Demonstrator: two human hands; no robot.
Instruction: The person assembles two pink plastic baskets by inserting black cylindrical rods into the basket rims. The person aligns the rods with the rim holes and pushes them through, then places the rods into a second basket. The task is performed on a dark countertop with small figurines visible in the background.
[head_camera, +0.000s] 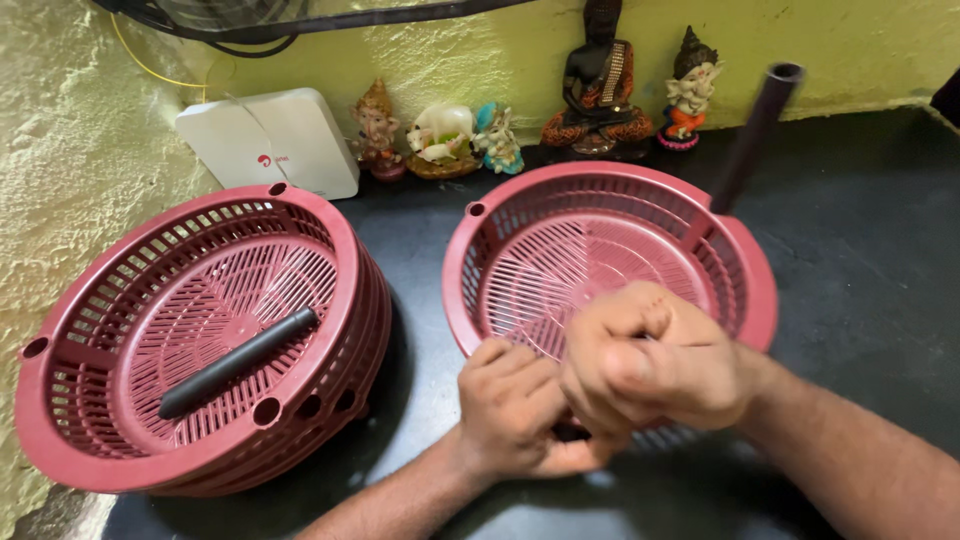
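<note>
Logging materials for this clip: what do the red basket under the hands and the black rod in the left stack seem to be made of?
The red basket looks like moulded plastic, matte with a slight sheen: thin even slats and a smooth rolled rim. The black rod lying in the stack of baskets looks like matte plastic or rubber tubing; which one is unclear.

Left hand (515, 415) and right hand (650, 365) pressed together, both fists tightly clenched, forearms angled inward.
</note>
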